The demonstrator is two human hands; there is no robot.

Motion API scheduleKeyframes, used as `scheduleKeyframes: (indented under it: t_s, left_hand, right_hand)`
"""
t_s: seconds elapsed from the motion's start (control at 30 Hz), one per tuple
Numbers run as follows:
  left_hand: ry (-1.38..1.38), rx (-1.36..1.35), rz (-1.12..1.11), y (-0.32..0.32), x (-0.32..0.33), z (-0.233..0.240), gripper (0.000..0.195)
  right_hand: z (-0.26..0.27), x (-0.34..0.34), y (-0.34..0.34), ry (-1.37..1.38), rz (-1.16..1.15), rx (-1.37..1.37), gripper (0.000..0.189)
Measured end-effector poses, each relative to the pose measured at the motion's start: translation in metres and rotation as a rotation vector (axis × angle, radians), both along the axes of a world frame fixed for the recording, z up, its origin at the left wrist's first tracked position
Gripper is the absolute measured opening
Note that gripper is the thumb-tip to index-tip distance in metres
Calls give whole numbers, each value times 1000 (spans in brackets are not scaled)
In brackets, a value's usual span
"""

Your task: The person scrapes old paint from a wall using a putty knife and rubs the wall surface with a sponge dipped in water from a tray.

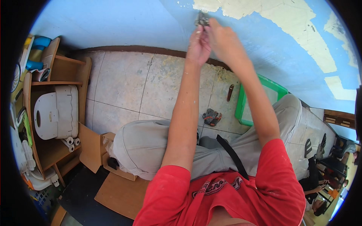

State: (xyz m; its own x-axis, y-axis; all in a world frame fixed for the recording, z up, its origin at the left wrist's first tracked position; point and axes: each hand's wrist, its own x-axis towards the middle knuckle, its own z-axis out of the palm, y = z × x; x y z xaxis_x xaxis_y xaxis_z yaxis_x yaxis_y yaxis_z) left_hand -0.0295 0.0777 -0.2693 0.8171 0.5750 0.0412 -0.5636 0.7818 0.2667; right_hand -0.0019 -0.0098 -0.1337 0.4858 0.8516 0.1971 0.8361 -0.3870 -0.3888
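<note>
Up against the blue wall (127, 22), my two hands meet around a small, flat grey scraper-like tool (202, 19); motion blurs its exact kind. My right hand (224, 39) grips it from the right. From below, my left hand (198, 46) pinches its near end with the fingertips. Just above the tool lies a ragged pale-yellow patch (254, 8) where the blue paint has come away. Yellowish flakes (223, 74) are scattered on the tiled floor (118, 79) along the foot of the wall.
On the floor are a green-rimmed tray (242, 104), a slim brown tool (230, 92) and a crumpled grey-and-orange glove or cloth (212, 117). A wooden shelf unit (87, 65) holding a white appliance (56, 113) stands left, near an opened cardboard box (92, 149). Another person (314, 195) is far right.
</note>
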Motion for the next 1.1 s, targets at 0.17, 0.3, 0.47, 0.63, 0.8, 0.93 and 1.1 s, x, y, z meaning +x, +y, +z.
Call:
scheduleKeyframes:
  t_s: [0.17,0.3,0.47,0.63,0.8,0.93,1.1]
  left_hand:
    - [-74,36,-118,-64,42,45,17]
    - [-158,-35,-54,-60,56,57,15]
    - [-84,-102,-62,-51,58,52,13]
    - [-87,-105,-73,-44,58,47,12]
    - [-435,536,174,-45,65,46,37]
    - [-128,-139,-116,-60,58,64,36]
    - [-153,-138,-152,-40,62,44,35]
  right_hand:
    - [31,47,-41,-207,-86,29,21]
    - [62,22,-35,-209,-248,-146,21]
    - [52,25,-39,-220,-221,-41,23]
    - [58,11,-34,-184,-256,-28,22]
    - [62,14,-28,-192,-210,-52,20]
    - [55,31,-28,-264,-181,-60,18]
    - [59,32,-21,-275,-70,-79,17]
